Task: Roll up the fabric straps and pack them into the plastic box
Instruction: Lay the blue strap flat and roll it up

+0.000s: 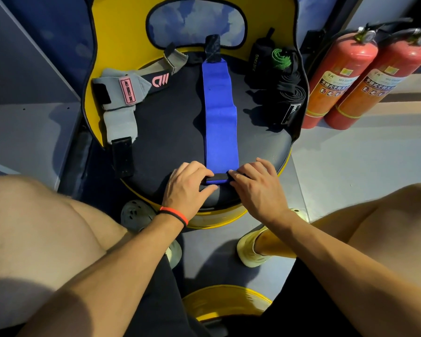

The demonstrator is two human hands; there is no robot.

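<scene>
On the round seat [170,132], the left hand [187,183] and the right hand [255,184] each pinched the near end of the blue strap [219,113], its roll barely started, while the grey strap [122,93] on the seat's left side lay unrolled and no plastic box showed.

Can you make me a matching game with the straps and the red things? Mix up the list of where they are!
Things
1. blue strap
2. grey strap
3. black straps
4. red fire extinguishers

Places
A. left side of the seat
B. standing on the floor, right of the seat
C. middle of the seat, near end held by the left hand and right hand
D. right side of the seat

Pairs: 1-C, 2-A, 3-D, 4-B
</scene>
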